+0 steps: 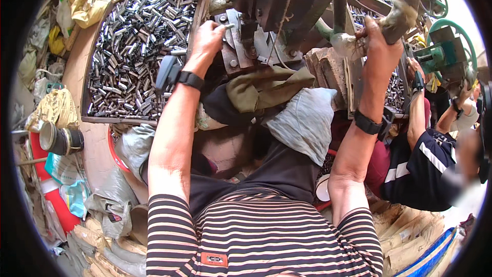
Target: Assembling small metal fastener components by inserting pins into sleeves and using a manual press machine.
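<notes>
At the bed of a dark metal press (234, 46), my left hand (207, 41) pinches a small metal piece (228, 26) between thumb and fingertips. Its exact shape is too small to tell. My right hand (380, 48) is raised and wrapped around the press's curved handle (405, 5), which is bound in pale worn cloth. Left of the press, a wooden tray (87, 92) holds a heap of short metal tubes (138, 46). An olive cloth (266, 88) and a grey cloth (305, 118) lie below the press bed, over my lap.
A co-worker (423, 166) sits at my right by another press with a green handwheel (451, 46). More metal tubes lie in a tray (394, 92) between us. Sacks (110, 208) and a red tube-shaped object (54, 197) are at the left.
</notes>
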A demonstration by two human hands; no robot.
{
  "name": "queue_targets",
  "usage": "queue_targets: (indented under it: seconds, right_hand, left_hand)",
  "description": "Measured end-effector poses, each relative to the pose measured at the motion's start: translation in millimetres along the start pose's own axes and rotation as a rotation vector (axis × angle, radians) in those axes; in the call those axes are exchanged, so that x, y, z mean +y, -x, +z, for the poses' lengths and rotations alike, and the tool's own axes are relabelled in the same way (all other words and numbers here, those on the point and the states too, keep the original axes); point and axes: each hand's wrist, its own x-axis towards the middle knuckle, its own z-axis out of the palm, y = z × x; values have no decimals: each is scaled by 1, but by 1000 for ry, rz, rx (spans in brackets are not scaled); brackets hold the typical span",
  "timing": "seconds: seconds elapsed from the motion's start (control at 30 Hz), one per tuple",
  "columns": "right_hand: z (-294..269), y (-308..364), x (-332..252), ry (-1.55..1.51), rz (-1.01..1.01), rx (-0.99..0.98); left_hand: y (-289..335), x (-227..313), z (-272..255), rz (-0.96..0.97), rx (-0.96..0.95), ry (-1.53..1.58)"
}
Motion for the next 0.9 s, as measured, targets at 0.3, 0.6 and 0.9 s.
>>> queue_targets:
  seconds: [0.3,0.6,0.9]
  right_hand:
    - [-9,-33,-33,78,4,-136]
    - [15,10,35,-79,-68,204]
    - [-8,-10,-13,-23,15,-60]
  left_hand:
    - [2,2,18,-89,-32,612]
    - [5,16,45,58,-17,233]
    - [3,6,10,-82,38,137]
